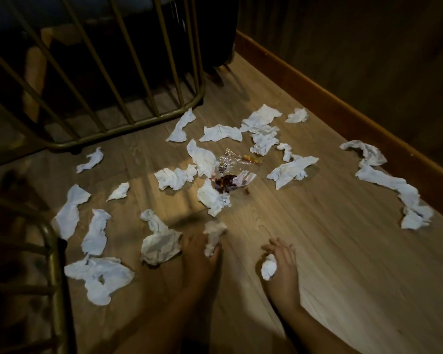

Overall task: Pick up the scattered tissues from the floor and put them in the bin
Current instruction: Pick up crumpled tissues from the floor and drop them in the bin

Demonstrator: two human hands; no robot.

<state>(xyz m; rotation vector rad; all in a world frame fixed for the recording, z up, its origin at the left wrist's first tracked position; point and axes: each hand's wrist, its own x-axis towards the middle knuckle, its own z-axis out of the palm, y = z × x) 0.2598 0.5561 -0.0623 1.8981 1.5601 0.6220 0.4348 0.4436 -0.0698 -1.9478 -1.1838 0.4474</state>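
Observation:
Several crumpled white tissues [215, 198] lie scattered over the wooden floor [330, 226], from the left rail to the right skirting. My left hand [198, 254] is low at the centre, shut on a crumpled tissue [213, 237] that sticks up from its fingers. My right hand [283, 264] is to its right, shut on a small balled tissue [268, 269]. A large tissue [159, 245] lies just left of my left hand. A long strip of tissue [394, 190] stretches along the right side. No bin is in view.
Clear plastic and coloured wrappers [230, 172] lie among the central tissues. A brass-coloured metal rail frame [128, 126] stands at the back left, and another frame post [53, 264] at the left front. A wooden skirting board [343, 108] and dark wall close the right side.

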